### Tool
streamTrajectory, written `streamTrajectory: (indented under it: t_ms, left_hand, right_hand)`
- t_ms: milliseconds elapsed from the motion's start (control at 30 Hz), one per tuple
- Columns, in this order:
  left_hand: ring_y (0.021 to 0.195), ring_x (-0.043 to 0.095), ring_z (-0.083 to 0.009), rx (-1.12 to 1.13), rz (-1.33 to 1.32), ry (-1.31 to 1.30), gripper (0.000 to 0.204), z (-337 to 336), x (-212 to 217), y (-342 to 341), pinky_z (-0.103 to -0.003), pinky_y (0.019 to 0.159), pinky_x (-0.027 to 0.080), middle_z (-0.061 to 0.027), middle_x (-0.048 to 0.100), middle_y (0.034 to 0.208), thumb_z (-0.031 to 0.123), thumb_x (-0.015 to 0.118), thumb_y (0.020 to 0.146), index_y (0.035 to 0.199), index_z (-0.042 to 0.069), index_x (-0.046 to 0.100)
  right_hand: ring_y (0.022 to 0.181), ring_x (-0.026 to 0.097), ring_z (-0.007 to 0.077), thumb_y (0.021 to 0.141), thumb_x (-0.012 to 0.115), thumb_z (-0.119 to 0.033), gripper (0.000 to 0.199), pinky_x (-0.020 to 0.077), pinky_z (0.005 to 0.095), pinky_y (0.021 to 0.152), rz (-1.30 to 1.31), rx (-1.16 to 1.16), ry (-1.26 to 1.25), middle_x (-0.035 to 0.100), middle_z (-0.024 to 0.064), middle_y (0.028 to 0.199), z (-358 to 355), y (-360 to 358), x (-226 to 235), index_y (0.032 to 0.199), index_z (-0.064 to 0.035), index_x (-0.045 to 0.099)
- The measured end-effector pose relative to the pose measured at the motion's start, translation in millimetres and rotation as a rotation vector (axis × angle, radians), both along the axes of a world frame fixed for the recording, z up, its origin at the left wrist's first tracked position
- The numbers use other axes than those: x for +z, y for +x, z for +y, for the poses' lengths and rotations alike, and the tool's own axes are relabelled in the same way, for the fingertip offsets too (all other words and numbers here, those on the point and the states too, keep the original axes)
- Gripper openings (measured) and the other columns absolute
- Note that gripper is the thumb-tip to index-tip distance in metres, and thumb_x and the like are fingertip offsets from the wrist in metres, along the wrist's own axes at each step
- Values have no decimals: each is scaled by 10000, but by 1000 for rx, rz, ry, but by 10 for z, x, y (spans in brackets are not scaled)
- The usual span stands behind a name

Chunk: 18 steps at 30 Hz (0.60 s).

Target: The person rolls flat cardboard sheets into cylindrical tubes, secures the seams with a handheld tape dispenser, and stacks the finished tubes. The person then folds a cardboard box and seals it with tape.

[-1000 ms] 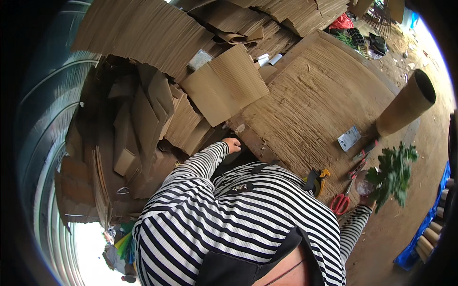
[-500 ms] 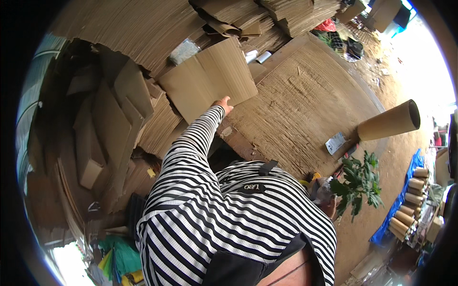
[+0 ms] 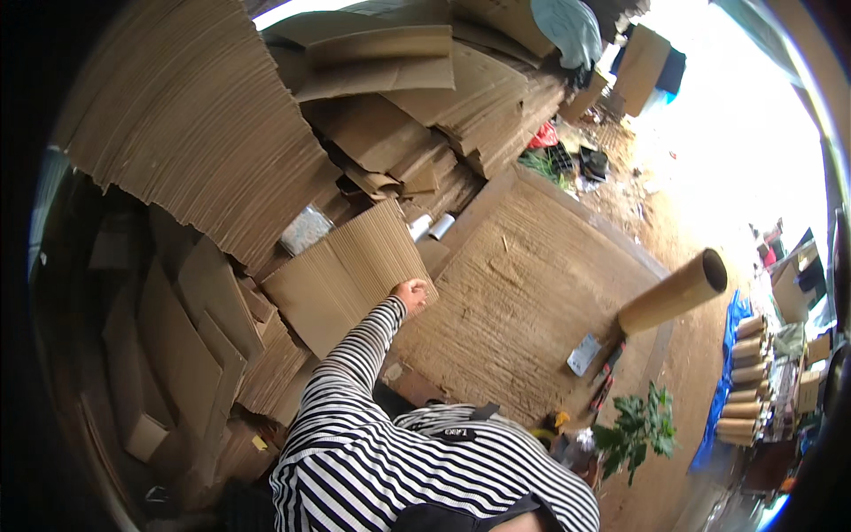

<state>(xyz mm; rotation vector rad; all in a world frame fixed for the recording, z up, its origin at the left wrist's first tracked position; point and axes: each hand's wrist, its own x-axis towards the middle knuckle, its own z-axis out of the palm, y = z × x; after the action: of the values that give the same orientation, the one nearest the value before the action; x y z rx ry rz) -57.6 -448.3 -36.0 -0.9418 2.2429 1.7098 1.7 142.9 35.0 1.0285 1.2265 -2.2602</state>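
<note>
My left hand (image 3: 409,295) is closed at the near right corner of a brown corrugated cardboard sheet (image 3: 341,275), its fingers curled at the edge. The sheet lies tilted between a cardboard stack and the wooden work table (image 3: 496,293). Low on the right, my right hand (image 3: 592,472) shows only in part beside my striped sleeve. It is closed around the base of a leafy green plant (image 3: 636,432), where clear plastic is wrapped. Most of its fingers are hidden.
Tall cardboard stacks (image 3: 195,133) rise at left and back. On the table are a brown tube (image 3: 674,293), a pale packet (image 3: 583,355), a red-handled tool (image 3: 603,390) and white rolls (image 3: 441,227). Brown rolls (image 3: 745,390) lie beside a blue tarp (image 3: 720,381) at right.
The view has tilted, so the table and sheet sit lower in the picture. My left hand's fingers have curled in more at the sheet's corner. My right hand still has the plant.
</note>
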Motion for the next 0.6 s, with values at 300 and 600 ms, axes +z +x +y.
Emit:
streamTrajectory:
  t_ms: [300,600]
  left_hand:
    - [637,587,-118,462,801,244,277,-1141,1594,-1342,-261,562,501,-27,615,775,130,606,892,1140,42,520]
    - [692,598,-241,950,832,663,341,-2199,2387,-2823,-418,672,520,-107,604,850,269,670,881,1097,40,537]
  right_hand:
    - [1127,541,268,883,564,-468,511,454,451,939,-44,-20,70,569,71,1252,-284,-269,39,1260,-124,532]
    - [1129,536,265,889,553,-479,523,445,446,949,-17,-267,122,560,68,1262,47,297,211,1275,-128,518]
